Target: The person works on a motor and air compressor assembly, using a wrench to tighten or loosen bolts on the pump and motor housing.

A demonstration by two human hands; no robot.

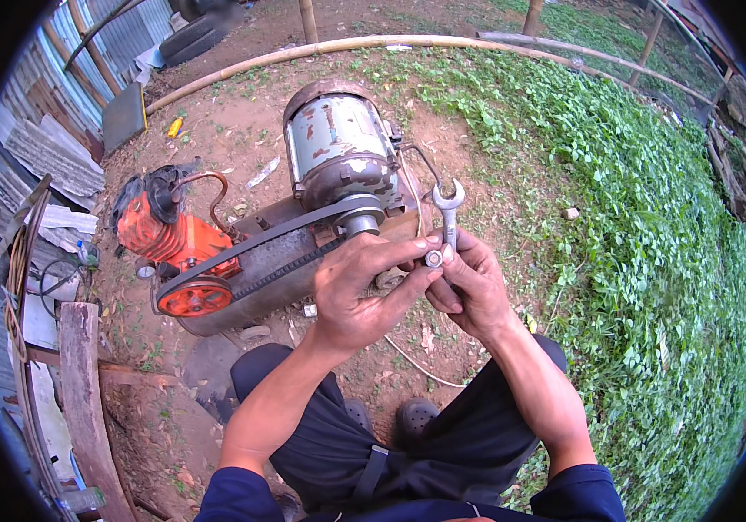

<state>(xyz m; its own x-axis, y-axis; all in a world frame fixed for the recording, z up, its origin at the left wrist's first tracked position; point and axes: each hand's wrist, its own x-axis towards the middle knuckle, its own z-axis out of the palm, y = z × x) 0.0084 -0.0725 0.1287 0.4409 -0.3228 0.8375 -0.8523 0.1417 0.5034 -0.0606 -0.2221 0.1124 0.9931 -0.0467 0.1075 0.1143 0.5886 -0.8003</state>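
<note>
A small round metal fastener (pixel 433 259) is sitting at the fingertips, out in front of the person's body. The left hand (pixel 357 291) is pinching it between thumb and index finger, while the right hand (pixel 476 283) is gripping a wrench (pixel 449 209) whose head is pointing away. Beyond, a grey motor (pixel 331 139) is standing over a tank (pixel 290 289), its belt (pixel 273 234) looping round an orange wheel (pixel 196 297).

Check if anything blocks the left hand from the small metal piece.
Nothing visible does: the left hand pinches the small metal piece directly. The right hand, holding the wrench, is close beside it.
</note>
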